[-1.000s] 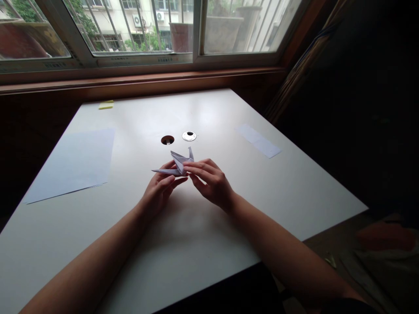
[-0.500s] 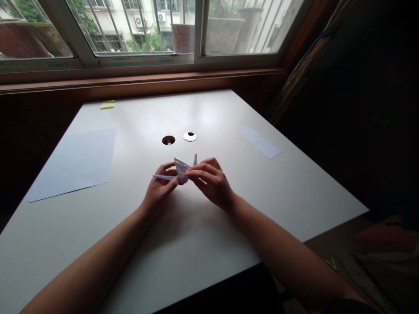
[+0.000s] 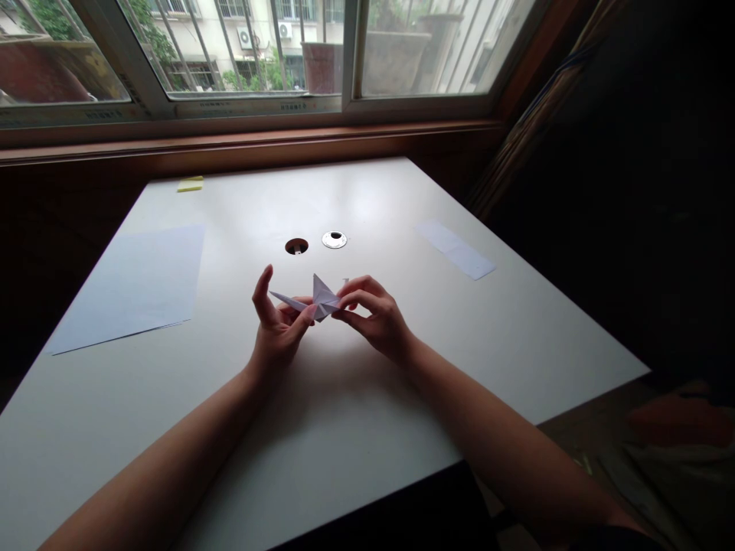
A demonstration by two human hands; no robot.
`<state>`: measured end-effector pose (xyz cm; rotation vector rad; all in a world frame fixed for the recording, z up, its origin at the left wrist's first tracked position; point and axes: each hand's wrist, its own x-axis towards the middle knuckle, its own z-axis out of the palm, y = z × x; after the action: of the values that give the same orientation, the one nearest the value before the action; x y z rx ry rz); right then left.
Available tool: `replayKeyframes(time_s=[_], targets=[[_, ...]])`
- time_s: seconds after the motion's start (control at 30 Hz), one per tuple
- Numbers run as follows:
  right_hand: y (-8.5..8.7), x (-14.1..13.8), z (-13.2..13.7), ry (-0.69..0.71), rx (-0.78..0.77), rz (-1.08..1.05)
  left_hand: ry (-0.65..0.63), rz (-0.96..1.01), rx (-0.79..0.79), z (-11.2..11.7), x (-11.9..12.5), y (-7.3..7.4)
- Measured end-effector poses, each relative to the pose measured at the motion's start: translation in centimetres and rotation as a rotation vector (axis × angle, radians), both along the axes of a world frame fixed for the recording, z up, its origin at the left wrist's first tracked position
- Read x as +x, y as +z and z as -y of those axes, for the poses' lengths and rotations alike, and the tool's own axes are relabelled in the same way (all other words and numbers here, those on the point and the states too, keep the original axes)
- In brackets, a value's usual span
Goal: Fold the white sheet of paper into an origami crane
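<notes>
A folded white paper crane (image 3: 325, 297) is held between my two hands above the white table (image 3: 367, 428). My left hand (image 3: 280, 317) pinches its left part between thumb and fingers, while the index finger sticks up apart from it. A narrow pointed end of the paper reaches out to the left past that hand. My right hand (image 3: 372, 312) grips the right side with thumb and fingertips. One flap stands upright in the middle. Part of the crane's right end is hidden behind the right fingers.
Sheets of white paper (image 3: 135, 279) lie at the left, and a creased paper strip (image 3: 456, 249) at the right. Yellow sticky notes (image 3: 190, 184) lie near the back edge. Beyond my hands are a round cable hole (image 3: 296, 246) and its metal cover (image 3: 334, 240). A window (image 3: 241, 53) rises behind the table.
My left index finger has lifted off and now points up. The crane's flap has tilted and spread, and my right fingers have shifted to its right side.
</notes>
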<state>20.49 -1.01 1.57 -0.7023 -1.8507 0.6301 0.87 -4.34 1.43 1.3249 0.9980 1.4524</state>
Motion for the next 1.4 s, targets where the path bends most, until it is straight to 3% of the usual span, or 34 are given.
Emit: replayKeyframes(time_s=[0.13,0.3,0.6,0.83,1.4], targets=[[0.1,0.0,0.0,0.008,-0.023,-0.016,-0.001,-0.029,0.024,-0.2,-0.4,-0.5],[0.5,-0.1,0.2,-0.006,-0.079,-0.054,-0.083,-0.222,0.115,-0.5,-1.2,-0.8],[0.9,0.0,0.4,-0.082,-0.179,-0.063,-0.240,-0.135,0.145,-0.1,-0.9,-0.1],[1.0,0.2,0.5,-0.108,-0.207,-0.027,-0.207,-0.085,0.126,-0.3,-0.6,-0.9],[0.9,-0.3,0.5,-0.019,-0.188,0.003,-0.220,-0.011,0.008,-0.3,-0.7,-0.5]])
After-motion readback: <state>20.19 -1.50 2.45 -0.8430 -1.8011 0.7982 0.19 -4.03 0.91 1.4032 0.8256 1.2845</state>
